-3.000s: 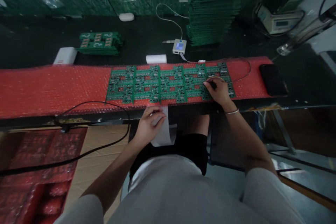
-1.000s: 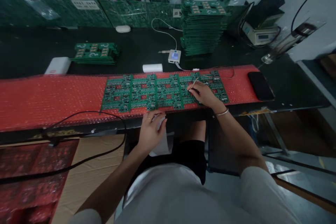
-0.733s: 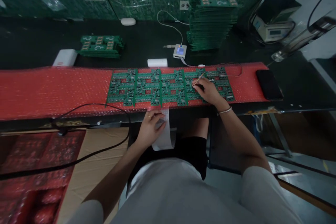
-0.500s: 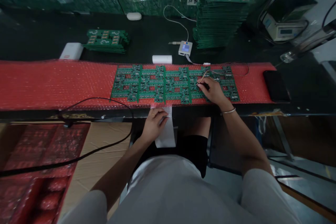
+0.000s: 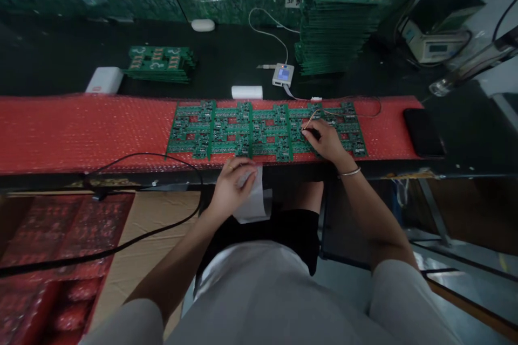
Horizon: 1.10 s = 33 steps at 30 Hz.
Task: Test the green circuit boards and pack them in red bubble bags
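Note:
Several joined green circuit boards (image 5: 269,128) lie in a row on red bubble wrap (image 5: 89,129). My right hand (image 5: 326,143) rests over the boards toward the right, its thumb and fingers pinched on the end of a thin wire (image 5: 311,117). That wire tip meets the board, though the contact is covered by my fingertips. At the table's front edge my left hand (image 5: 231,187) curls its thumb and fingers on a white paper strip (image 5: 253,202) that hangs below the edge. A small white device with a lit screen (image 5: 285,74) stands behind the boards, with cables attached.
A tall board stack (image 5: 335,32) and a lower one (image 5: 159,63) stand behind. A white roll (image 5: 247,92), a white box (image 5: 104,80) and a black phone (image 5: 424,132) lie around the wrap. A black cable (image 5: 149,234) crosses at the left above cardboard (image 5: 149,237).
My left hand has shifted left and slightly up, and the paper strip now leans left with it. My right hand stays at nearly the same place on the boards. The view has moved slightly.

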Each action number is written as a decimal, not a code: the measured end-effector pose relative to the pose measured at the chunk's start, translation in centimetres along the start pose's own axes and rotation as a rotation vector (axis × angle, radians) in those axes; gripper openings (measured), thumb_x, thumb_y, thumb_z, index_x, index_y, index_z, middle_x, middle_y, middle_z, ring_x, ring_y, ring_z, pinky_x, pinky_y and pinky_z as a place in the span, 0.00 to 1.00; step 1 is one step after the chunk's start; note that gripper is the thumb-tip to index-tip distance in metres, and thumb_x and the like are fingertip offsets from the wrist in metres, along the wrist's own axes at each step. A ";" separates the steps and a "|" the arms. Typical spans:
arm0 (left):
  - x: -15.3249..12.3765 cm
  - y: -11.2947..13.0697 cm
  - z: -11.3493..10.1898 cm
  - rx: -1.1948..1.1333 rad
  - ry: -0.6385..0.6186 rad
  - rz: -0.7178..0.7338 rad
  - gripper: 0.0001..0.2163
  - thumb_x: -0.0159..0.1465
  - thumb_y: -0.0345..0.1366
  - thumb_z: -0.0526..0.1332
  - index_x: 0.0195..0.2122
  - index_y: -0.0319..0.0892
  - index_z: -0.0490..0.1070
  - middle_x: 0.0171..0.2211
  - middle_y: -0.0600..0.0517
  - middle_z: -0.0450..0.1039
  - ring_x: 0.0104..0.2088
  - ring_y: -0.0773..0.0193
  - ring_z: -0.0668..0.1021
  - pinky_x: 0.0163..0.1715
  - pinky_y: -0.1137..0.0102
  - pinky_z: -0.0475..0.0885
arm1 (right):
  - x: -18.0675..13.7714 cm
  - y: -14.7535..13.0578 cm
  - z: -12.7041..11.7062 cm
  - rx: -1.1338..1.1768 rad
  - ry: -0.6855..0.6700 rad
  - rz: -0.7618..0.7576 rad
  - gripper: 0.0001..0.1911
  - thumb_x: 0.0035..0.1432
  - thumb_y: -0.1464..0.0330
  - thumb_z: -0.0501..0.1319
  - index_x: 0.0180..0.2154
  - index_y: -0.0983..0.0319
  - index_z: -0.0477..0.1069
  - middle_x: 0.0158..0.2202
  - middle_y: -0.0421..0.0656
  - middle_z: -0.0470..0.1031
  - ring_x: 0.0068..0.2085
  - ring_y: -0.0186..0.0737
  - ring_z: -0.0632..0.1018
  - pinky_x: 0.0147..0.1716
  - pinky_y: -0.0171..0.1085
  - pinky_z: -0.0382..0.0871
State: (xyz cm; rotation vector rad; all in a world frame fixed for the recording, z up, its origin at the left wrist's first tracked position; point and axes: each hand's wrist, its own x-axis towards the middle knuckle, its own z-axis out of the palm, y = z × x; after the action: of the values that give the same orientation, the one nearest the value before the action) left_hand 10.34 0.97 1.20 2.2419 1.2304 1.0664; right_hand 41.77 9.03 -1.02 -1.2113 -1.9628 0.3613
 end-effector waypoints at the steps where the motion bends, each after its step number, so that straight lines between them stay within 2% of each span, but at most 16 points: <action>1: 1.6 0.1 0.0 -0.014 0.007 0.007 0.05 0.68 0.31 0.60 0.38 0.44 0.76 0.42 0.50 0.77 0.46 0.60 0.78 0.50 0.63 0.74 | 0.0 0.0 0.0 0.000 0.000 0.001 0.07 0.67 0.62 0.59 0.42 0.56 0.74 0.43 0.47 0.81 0.48 0.49 0.79 0.50 0.50 0.73; 4: 7.6 -0.3 1.6 -0.077 -0.053 0.025 0.06 0.68 0.30 0.59 0.36 0.42 0.75 0.41 0.49 0.77 0.45 0.60 0.79 0.50 0.62 0.74 | 0.1 -0.1 0.0 0.004 0.000 0.008 0.08 0.67 0.61 0.59 0.42 0.56 0.74 0.43 0.47 0.81 0.47 0.49 0.79 0.49 0.51 0.73; 8: 15.2 -1.9 6.0 -0.058 -0.301 0.122 0.08 0.64 0.26 0.58 0.34 0.40 0.76 0.40 0.47 0.78 0.44 0.59 0.79 0.50 0.62 0.73 | 0.2 -0.2 0.1 0.023 0.021 -0.001 0.08 0.67 0.61 0.59 0.41 0.57 0.74 0.42 0.47 0.82 0.46 0.48 0.79 0.48 0.50 0.74; 11: 18.8 -2.9 8.7 0.045 -0.482 0.196 0.10 0.62 0.24 0.57 0.34 0.40 0.77 0.38 0.48 0.78 0.42 0.59 0.78 0.48 0.63 0.73 | 0.1 -0.5 0.1 0.054 0.057 0.016 0.09 0.67 0.60 0.59 0.40 0.57 0.74 0.41 0.46 0.81 0.45 0.47 0.80 0.47 0.49 0.75; 13: 20.1 -3.3 9.6 0.101 -0.549 0.231 0.11 0.61 0.24 0.56 0.35 0.41 0.78 0.36 0.48 0.77 0.42 0.58 0.78 0.48 0.63 0.72 | 0.0 -0.5 0.1 0.093 0.104 0.059 0.10 0.67 0.58 0.59 0.40 0.57 0.74 0.40 0.46 0.81 0.44 0.46 0.80 0.47 0.48 0.75; 17: 21.3 -3.4 9.9 0.139 -0.646 0.282 0.11 0.60 0.25 0.58 0.36 0.41 0.79 0.37 0.48 0.77 0.43 0.58 0.77 0.49 0.65 0.71 | -0.1 -0.2 0.0 0.190 0.178 0.136 0.12 0.66 0.56 0.60 0.40 0.57 0.74 0.41 0.46 0.81 0.44 0.45 0.81 0.46 0.46 0.75; 23: 21.5 -2.8 9.9 0.223 -0.696 0.233 0.09 0.60 0.26 0.60 0.36 0.41 0.80 0.39 0.46 0.76 0.45 0.56 0.77 0.47 0.66 0.70 | -0.1 0.2 0.1 0.229 0.188 0.151 0.11 0.66 0.57 0.61 0.39 0.57 0.74 0.40 0.45 0.81 0.43 0.44 0.81 0.46 0.45 0.75; 28: 21.1 -1.9 10.0 0.276 -0.672 0.207 0.08 0.60 0.24 0.60 0.35 0.40 0.78 0.42 0.45 0.76 0.47 0.54 0.77 0.48 0.65 0.70 | -0.2 0.3 0.2 0.251 0.187 0.173 0.12 0.65 0.56 0.62 0.40 0.57 0.75 0.41 0.44 0.81 0.43 0.44 0.81 0.46 0.45 0.75; 33: 19.1 -1.6 9.2 0.262 -0.524 0.157 0.13 0.66 0.27 0.56 0.50 0.39 0.74 0.46 0.43 0.76 0.48 0.54 0.77 0.48 0.62 0.72 | -0.2 0.4 0.3 0.336 0.222 0.230 0.14 0.64 0.53 0.63 0.41 0.57 0.75 0.41 0.44 0.81 0.44 0.43 0.81 0.48 0.45 0.75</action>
State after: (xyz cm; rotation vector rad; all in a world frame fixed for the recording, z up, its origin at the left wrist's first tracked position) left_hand 22.81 18.09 2.74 2.6168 1.0198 0.3254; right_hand 41.86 9.13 -1.59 -1.2001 -1.5066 0.6197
